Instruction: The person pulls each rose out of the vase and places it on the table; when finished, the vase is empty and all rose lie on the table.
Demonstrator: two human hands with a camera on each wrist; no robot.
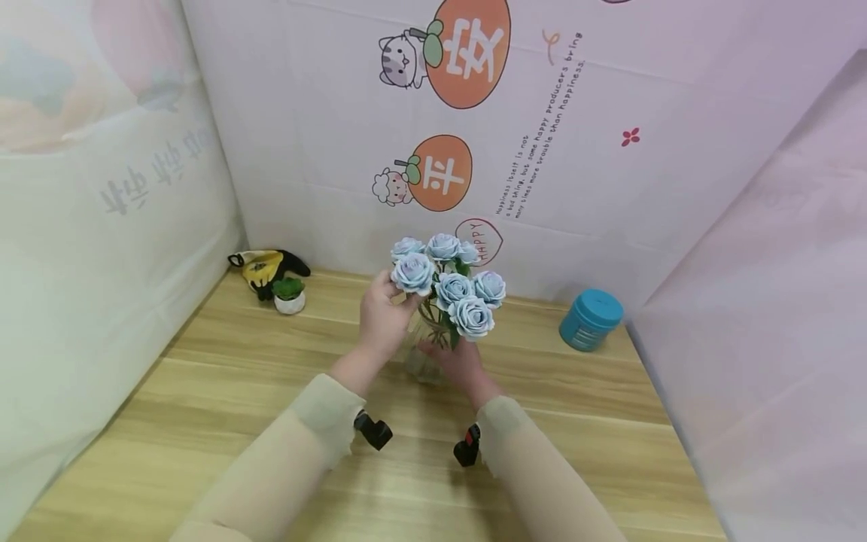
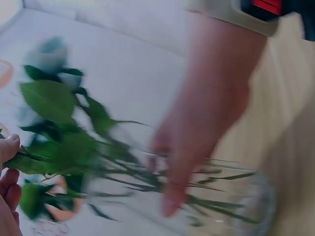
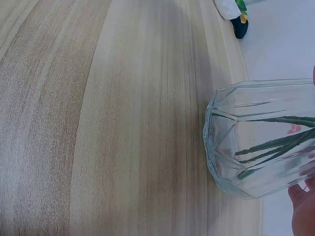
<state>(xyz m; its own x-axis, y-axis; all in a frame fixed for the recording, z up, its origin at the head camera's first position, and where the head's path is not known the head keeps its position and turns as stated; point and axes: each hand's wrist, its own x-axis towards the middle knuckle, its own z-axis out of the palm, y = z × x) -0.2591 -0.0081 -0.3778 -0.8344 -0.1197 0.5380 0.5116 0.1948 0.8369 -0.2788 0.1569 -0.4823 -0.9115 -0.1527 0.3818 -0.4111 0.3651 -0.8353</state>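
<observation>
Light blue artificial roses (image 1: pixel 472 317) with green leaves (image 2: pixel 74 152) stand in a clear glass vase (image 1: pixel 421 367). My left hand (image 1: pixel 384 320) pinches the stem of one rose (image 1: pixel 413 272) just under its bloom, at the left of the bunch. Lower down, my right hand (image 1: pixel 462 365) grips the side of the vase, its thumb across the glass in the left wrist view. Green stems (image 3: pixel 275 147) show through the faceted glass near the base in the right wrist view. Part of the right hand lies hidden behind the blooms and vase in the head view.
A small succulent in a white pot (image 1: pixel 290 302) and a yellow and black item (image 1: pixel 264 269) are at the back left of the wooden table (image 1: pixel 406 489). A teal lidded canister (image 1: pixel 591 320) stands at the right. Printed cloth walls (image 1: pixel 325 150) surround the table.
</observation>
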